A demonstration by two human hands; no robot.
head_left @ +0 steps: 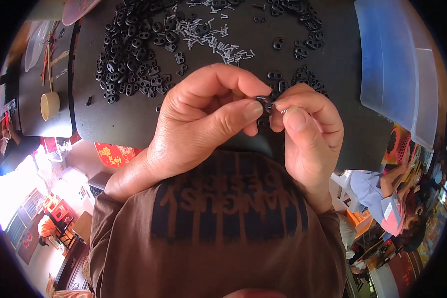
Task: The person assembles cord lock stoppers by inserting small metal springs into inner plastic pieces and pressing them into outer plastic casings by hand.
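Note:
Between the thumb and index finger of my left hand point(196, 116) is a small black plastic cord lock piece point(265, 102). My right hand point(313, 131) pinches a tiny metal coil spring point(284, 111) by thumb and index finger, just right of that piece. Both hands meet over the near part of the dark table, fingertips almost touching. Beyond them lies a loose scatter of silver springs point(216, 42). A large heap of black two-holed cord lock pieces point(129, 69) spreads to the left of the springs. My fingers partly hide the held piece.
More black pieces point(308, 77) lie on the dark table point(340, 124) at the right. A translucent blue plastic bin point(390, 64) stands at the right edge. On another table at the left is a roll of tape point(49, 106). Other people point(377, 193) sit farther off.

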